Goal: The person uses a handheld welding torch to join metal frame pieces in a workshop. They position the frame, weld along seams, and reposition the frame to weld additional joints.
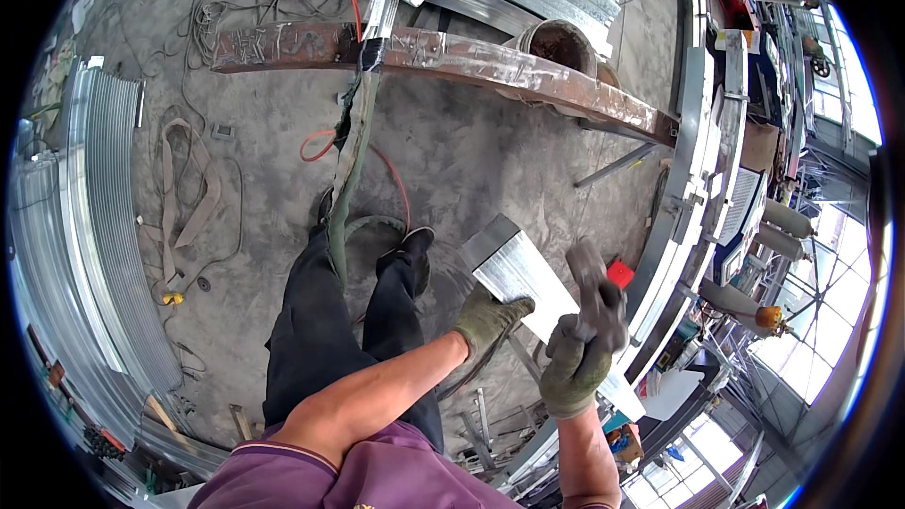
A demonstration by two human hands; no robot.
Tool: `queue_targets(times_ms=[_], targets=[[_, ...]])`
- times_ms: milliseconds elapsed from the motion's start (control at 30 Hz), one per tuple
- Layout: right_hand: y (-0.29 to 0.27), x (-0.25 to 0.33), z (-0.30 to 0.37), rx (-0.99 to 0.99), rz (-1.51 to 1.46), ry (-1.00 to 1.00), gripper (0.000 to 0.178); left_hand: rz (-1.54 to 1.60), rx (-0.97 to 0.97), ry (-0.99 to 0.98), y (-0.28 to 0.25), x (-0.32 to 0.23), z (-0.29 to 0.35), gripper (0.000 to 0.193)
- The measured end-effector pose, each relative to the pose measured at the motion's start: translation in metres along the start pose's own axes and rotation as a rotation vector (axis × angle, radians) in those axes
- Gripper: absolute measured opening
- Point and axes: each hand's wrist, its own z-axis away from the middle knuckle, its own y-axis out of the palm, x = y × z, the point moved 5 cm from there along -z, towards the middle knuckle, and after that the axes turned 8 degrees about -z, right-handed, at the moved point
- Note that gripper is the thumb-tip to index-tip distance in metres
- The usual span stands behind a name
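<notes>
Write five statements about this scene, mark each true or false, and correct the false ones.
1. The left hand wears a greenish glove. True.
2. The right hand is empty. False: it grips a hammer-like tool, blurred in the picture.
3. The left hand is on a silver metal piece. True.
4. A red object shows to the left of the tool. False: it shows to the right.
5. A red hose curves across the floor. True.

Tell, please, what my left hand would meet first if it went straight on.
Most likely the silver metal profile, which the left hand seems to be touching; depth there is unclear.
</notes>
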Motion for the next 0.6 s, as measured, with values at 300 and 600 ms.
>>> queue_targets(times_ms=[300,600], targets=[[0.005,-0.01,0.007,0.081,0.038,0.075,0.017,0.04,0.031,0.015,-0.002,-0.007,-0.002,0.051],[0.03,-0.039,0.004,0.156,0.198,0.136,0.021,0.056,0.045,0.355,-0.002,0.009,-0.018,0.064]])
